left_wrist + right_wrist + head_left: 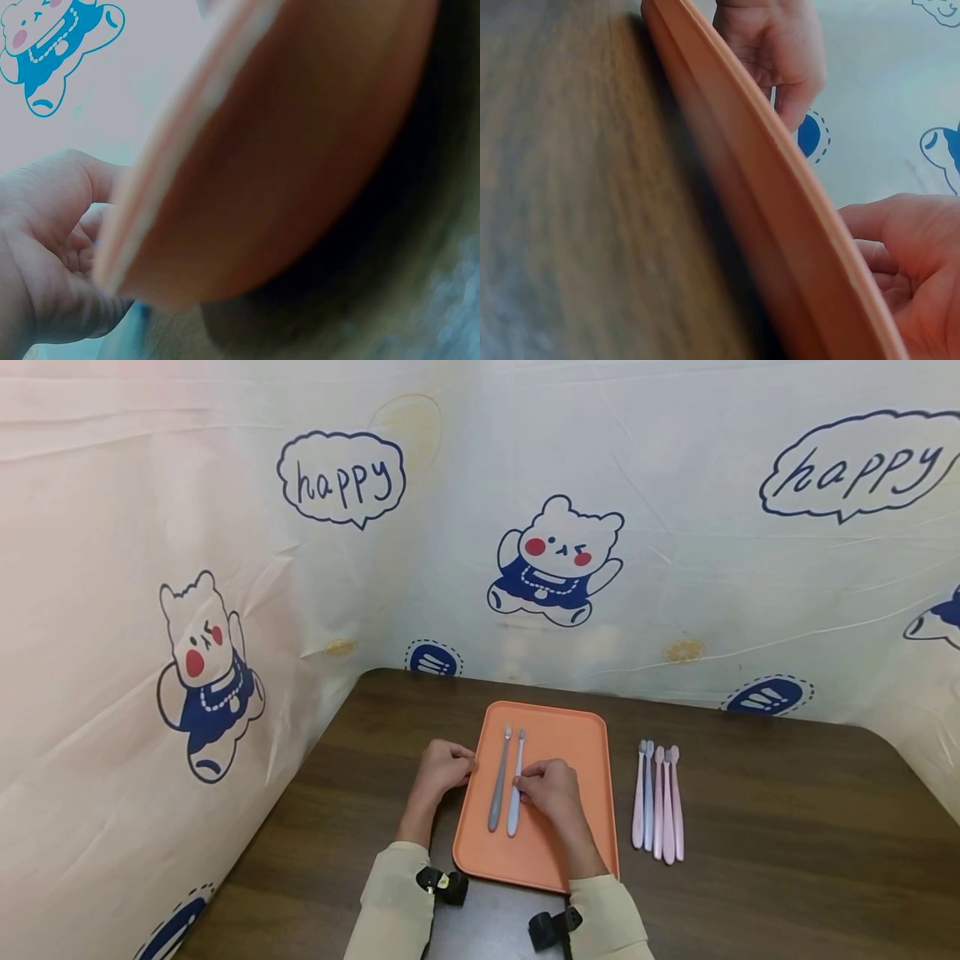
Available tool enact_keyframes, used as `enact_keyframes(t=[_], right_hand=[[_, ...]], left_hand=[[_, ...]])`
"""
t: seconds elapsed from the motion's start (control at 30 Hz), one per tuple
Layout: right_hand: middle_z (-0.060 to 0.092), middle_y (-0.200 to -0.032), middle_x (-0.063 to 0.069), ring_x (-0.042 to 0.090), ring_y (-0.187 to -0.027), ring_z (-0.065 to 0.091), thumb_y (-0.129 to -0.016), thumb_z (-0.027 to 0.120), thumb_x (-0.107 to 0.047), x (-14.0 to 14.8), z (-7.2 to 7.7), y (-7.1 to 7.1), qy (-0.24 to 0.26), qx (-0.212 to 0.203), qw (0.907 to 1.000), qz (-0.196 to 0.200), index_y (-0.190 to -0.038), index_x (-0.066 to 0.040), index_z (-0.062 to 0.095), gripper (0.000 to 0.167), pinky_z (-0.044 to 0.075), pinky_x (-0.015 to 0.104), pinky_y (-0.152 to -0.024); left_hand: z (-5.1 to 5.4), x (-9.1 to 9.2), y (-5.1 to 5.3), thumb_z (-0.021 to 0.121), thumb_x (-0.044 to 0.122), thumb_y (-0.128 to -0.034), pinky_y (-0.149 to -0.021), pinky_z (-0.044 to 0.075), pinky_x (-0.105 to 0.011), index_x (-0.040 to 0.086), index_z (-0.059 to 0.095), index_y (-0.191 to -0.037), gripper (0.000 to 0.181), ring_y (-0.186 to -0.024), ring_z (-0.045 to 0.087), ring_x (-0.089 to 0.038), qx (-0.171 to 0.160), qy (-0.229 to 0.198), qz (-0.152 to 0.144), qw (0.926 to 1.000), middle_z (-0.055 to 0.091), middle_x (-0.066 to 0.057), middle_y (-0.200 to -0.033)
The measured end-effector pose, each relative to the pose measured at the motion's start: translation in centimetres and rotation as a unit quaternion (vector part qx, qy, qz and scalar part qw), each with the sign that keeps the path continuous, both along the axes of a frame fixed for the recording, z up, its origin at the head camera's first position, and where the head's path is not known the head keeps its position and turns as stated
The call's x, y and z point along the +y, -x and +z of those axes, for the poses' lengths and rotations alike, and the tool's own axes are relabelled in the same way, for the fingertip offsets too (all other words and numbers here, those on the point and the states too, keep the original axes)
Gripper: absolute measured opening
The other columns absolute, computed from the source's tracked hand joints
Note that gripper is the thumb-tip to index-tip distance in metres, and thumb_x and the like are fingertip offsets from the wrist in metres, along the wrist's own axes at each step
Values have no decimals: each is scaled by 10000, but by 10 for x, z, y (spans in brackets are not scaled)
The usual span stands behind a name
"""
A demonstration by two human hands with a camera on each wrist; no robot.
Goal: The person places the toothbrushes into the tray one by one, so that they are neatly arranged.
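An orange tray [555,727] lies on the table with two toothbrushes on it, heads toward the far side. One is a grey toothbrush [498,785]; just right of it is a pale blue toothbrush [513,814]. My right hand [555,789] pinches the pale blue one near mid-handle, between thumb and fingertips. At the tray's left rim, my left hand [444,767] holds the edge with thumb and fingers. Both wrist views look along the tray's side; its wall hides the toothbrushes and part of the left hand [56,240] and right hand [922,262].
Right of the tray, several pink toothbrushes [658,806] and a blue toothbrush [648,793] lie side by side on the dark wooden table [780,827]. A printed cloth [690,552] hangs behind the table and along its left side.
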State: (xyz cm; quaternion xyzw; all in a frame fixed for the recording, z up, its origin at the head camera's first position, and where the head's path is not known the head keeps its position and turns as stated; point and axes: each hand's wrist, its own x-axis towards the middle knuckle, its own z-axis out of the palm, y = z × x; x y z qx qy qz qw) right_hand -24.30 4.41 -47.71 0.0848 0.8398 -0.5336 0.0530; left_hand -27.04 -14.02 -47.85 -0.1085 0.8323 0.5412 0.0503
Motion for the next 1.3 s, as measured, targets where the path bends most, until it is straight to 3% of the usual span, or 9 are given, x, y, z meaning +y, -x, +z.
enact_keyframes(t=[0.5,0.8,1.03,1.3], right_hand=[[764,-872,148,84,-624,662,-915,715,-36,6,-3,0,-16,236,9992,330,-1043,44,747,155,582,232,-573],[701,-705,80,98,-544,578,-919,670,-51,15,-2,-3,-275,735,9951,594,-1011,4,753,135,442,232,-531],[670,-684,46,113,-542,529,-938,664,-93,24,8,-8,-495,988,9912,723,-894,-53,755,109,431,257,-526],[709,-776,76,139,-573,611,-943,679,-89,41,21,-12,-525,1082,9910,586,-892,-60,742,86,476,256,-512]], left_hand=[[-2,1,2,697,66,-866,-684,631,-315,-12,793,-977,167,-757,708,-134,55,-58,-52,10000,753,-187,-1035],[-2,0,2,701,74,-868,-692,632,-325,-8,793,-990,174,-767,711,-146,15,0,-69,10000,751,-188,-1038],[-2,0,2,699,76,-862,-682,626,-308,-4,792,-983,173,-748,699,-130,-5,11,-54,10000,755,-174,-1011],[-4,-1,3,700,73,-862,-668,619,-298,-12,788,-988,175,-735,697,-127,73,30,-89,9999,755,-181,-1002]])
